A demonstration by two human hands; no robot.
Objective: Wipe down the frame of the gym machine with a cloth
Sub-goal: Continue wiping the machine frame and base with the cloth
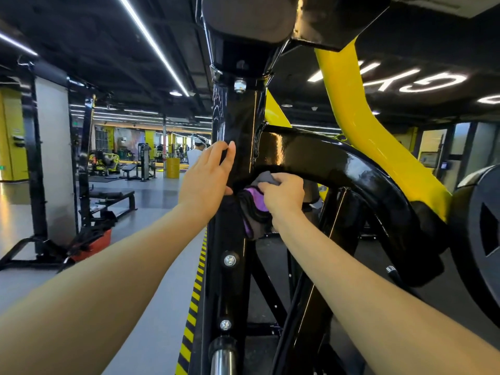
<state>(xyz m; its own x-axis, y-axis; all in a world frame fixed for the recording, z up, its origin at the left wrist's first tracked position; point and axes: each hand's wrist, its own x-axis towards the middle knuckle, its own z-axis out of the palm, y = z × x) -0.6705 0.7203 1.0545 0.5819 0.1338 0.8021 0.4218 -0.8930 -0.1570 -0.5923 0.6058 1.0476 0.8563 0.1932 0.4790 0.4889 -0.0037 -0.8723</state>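
The gym machine's black upright post [232,125] rises through the middle of the view, with a curved black arm [338,161] branching off to the right. My left hand [208,177] grips the left edge of the post, fingers and thumb wrapped round it. Just right of it, my right hand [284,196] holds a bunched grey and purple cloth [254,207] pressed into the joint under the curved arm. Part of the cloth hangs down below my fingers.
A yellow frame arm [359,117] slants behind the black one. A black weight plate [484,234] sits at the right edge. Yellow-black hazard tape [194,293] runs along the floor. Benches [113,196], a red bin [94,244] and a person [195,155] stand at the left.
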